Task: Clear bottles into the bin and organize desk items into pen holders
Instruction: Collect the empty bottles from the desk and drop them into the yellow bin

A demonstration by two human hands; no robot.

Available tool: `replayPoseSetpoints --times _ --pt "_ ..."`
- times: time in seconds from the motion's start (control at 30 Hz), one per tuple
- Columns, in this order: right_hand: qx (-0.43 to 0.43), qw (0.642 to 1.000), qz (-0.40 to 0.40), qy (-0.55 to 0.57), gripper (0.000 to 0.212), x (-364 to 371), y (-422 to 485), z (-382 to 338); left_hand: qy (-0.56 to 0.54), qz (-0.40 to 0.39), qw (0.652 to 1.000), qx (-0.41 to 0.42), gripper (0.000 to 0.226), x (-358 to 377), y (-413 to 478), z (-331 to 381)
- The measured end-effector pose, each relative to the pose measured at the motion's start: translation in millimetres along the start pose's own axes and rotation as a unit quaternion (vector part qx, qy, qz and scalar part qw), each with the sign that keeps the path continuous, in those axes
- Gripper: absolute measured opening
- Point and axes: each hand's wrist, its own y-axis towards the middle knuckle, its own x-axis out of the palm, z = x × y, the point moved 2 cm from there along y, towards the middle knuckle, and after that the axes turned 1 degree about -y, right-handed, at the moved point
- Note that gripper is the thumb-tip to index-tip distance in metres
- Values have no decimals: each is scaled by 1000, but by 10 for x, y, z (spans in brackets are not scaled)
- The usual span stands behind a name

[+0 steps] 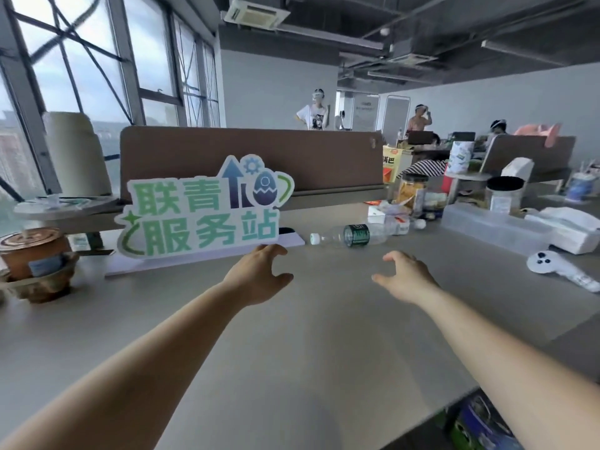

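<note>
Where the arms reach: over the bare near part of the pale grey desk top [324,345], both stretched forward side by side.
Left hand [259,277]: empty, fingers loosely spread and curved. Its fingertips are near the base of the green-lettered cut-out sign [201,216]; whether they touch cannot be told.
Right hand [407,277]: empty, fingers relaxed, thumb out to the left, touching nothing.
Task's thing: clear plastic bottle with green label and white cap [354,236], lying on its side on the desk, just beyond the hands and between them.
Long axis: left to right, across the line of reach, cap end left.
Nearer hand: judged the right, whose fingertips are close to the bottle's body; the left is nearer the cap.
Far right: dark-rimmed cylindrical cup [505,190], perhaps a pen holder; too blurred to be sure.
Bin: none identifiable.
</note>
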Motion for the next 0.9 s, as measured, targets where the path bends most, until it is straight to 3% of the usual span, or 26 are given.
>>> replayPoseSetpoints --times 0.23,0.4,0.73,0.9 --pt "-13 1000 -10 14 56 -78 738 469 13 11 999 -30 58 321 566 288" --pt "-68 997 24 15 50 -65 1327 723 23 1 999 -38 61 653 1101 493" --pt "-54 997 -19 -44 69 112 2526 1340 82 0 996 -31 74 1335 2177 642" --pt "-120 993 -8 2 71 240 2999 1385 115 5 991 -63 80 1574 2522 567"
